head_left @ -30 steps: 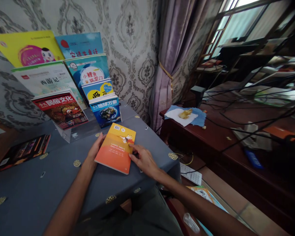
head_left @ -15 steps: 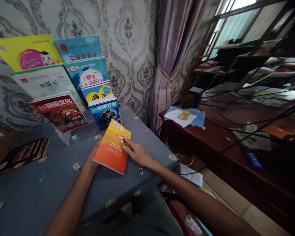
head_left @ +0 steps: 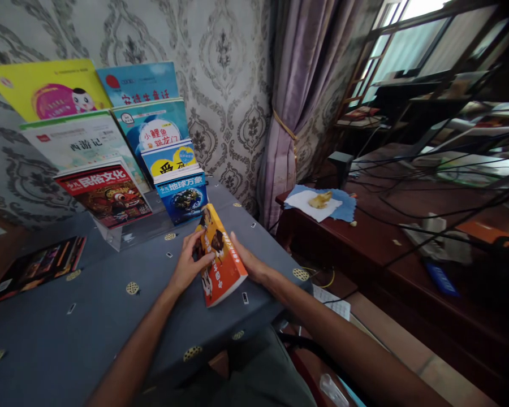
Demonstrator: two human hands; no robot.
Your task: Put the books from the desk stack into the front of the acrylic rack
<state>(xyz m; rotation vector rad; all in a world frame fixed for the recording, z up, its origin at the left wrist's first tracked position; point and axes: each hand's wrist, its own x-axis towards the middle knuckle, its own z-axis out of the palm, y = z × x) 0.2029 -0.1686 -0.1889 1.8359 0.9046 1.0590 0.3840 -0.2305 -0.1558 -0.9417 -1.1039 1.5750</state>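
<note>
A thick orange book (head_left: pixel 221 265) is held tilted over the table's right part, its front cover and spine showing. My left hand (head_left: pixel 192 257) grips its left edge, thumb lying on the cover. Against the spine side rests my right hand (head_left: pixel 246 257); its fingers go behind the book and are partly hidden. Just behind the orange book, a blue book with a globe on it (head_left: pixel 182 198) stands at the front of a clear display rack (head_left: pixel 129 237). To its left stands a red book with a dragon-like head (head_left: pixel 108 195).
More picture books, among them a yellow one (head_left: pixel 21 90) and a white one (head_left: pixel 85 144), stand in rows against the wall. Dark books (head_left: pixel 38 265) lie at the left of the cloth-covered table (head_left: pixel 97 333). Beyond a gap on the right, a red-brown desk (head_left: pixel 343 243) holds tangled cables.
The orange book has turned from its back cover to its front cover and spine. My left hand has come onto the front cover; my right hand has shifted to the spine side.
</note>
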